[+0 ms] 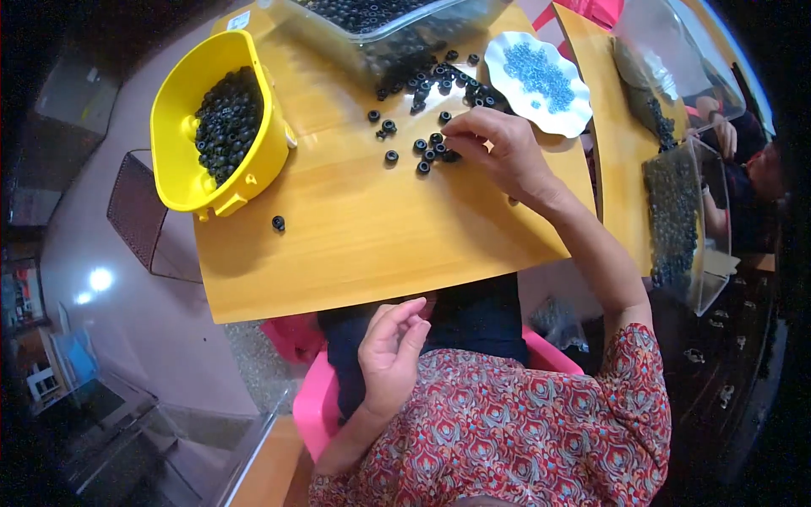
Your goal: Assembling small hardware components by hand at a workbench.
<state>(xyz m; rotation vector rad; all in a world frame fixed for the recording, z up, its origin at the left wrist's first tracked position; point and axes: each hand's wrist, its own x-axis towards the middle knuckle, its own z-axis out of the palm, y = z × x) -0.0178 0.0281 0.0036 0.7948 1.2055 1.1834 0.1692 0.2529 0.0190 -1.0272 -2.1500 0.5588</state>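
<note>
A person's right hand (498, 152) reaches across a wooden bench (372, 228), fingers curled down with the fingertips (454, 135) pressed among a loose scatter of small black rings (427, 152); whether a ring is actually pinched between them cannot be told from this angle. The left hand (391, 351) hangs off the near edge of the bench, above the lap, held loose and half open with nothing in it, thumb and fingers lightly bent.

The rings lie spread over the far middle of the bench, thickest just beyond the right hand, where they trail back to a clear plastic tub (389, 25) heaped with more of them at the bench's far edge. One stray ring (278, 223) sits apart, nearer the left side. To the left stands a yellow plastic bucket (182, 160), partly filled with black rings. Just beyond the right hand, at the far right corner, rests a white scalloped dish (574, 106) holding small blue rings (538, 74).

The person wears a red patterned top (524, 422) and sits on a pink chair (317, 406). On a neighbouring bench to the right stand further clear bins (688, 220) of dark parts, where another person (743, 160) is at work.
</note>
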